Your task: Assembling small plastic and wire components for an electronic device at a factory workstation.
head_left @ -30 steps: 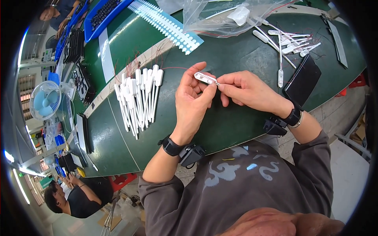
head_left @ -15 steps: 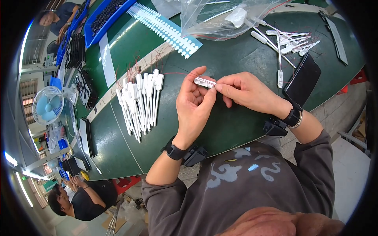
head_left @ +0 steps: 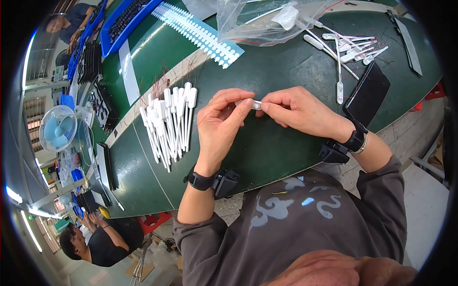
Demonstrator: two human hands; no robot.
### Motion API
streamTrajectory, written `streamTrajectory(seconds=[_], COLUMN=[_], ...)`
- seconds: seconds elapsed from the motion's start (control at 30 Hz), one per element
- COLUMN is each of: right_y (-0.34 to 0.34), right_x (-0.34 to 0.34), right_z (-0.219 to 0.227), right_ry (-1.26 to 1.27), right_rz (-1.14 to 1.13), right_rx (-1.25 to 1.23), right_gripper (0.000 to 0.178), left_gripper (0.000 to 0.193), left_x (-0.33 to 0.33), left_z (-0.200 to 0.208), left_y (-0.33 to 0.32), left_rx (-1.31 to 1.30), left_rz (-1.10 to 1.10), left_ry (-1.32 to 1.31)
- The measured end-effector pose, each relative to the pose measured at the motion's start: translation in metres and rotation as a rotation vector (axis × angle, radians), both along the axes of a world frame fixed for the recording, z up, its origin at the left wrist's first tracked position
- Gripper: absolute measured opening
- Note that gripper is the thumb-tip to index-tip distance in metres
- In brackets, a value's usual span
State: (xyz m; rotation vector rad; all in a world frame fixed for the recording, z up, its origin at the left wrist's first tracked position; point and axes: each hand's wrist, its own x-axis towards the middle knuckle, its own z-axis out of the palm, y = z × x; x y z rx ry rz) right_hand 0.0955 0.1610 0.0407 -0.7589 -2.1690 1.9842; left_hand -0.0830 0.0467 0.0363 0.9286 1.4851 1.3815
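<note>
Over the green table, my left hand (head_left: 220,117) is closed, pinching a small white elongated piece (head_left: 256,105) between thumb and fingers. The thumb and fingertips of my right hand (head_left: 298,110) grip its other end. Most of the piece is hidden by the fingers; only a short white stretch shows. Left of my hands lies a bundle of white paddle-ended sticks (head_left: 171,119), thin red and dark wires rising from their broad ends. Similar sticks (head_left: 350,55) lie loosely at the far right, some showing a shiny inside.
A sheet of white stickers (head_left: 200,37) lies beyond my hands, beside a clear plastic bag (head_left: 262,28). A black flat panel (head_left: 367,95) rests near the right edge. A blue tray (head_left: 125,24) holds dark parts. A fan (head_left: 58,127) and two people are at the left.
My left hand has turned and drawn slightly left, its fingers folding over the white piece. Half a second ago the piece lay exposed along those fingers. The right hand has barely moved.
</note>
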Motion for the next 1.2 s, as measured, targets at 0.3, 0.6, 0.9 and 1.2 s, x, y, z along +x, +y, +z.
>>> streamTrajectory(seconds=[0.3,0.6,0.9,1.2], right_y=[-0.002,-0.002,0.001,0.002], right_x=[-0.001,-0.001,0.001,-0.001], right_z=[-0.006,-0.005,-0.007,-0.005], right_ry=[0.015,0.046,0.061,0.099], right_rz=[0.000,-0.041,-0.067,-0.076], right_rx=[0.051,-0.130,-0.129,-0.152], right_gripper=[0.026,0.025,0.026,0.025], left_gripper=[0.015,0.013,0.014,0.015], left_x=[0.001,0.004,0.006,0.008], left_z=[-0.002,0.000,0.002,-0.006], left_y=[-0.001,0.000,0.002,0.002], left_rx=[0.010,0.065,0.207,0.222], left_rz=[-0.008,-0.005,-0.004,-0.009], left_ry=[0.053,0.069,0.485,0.398])
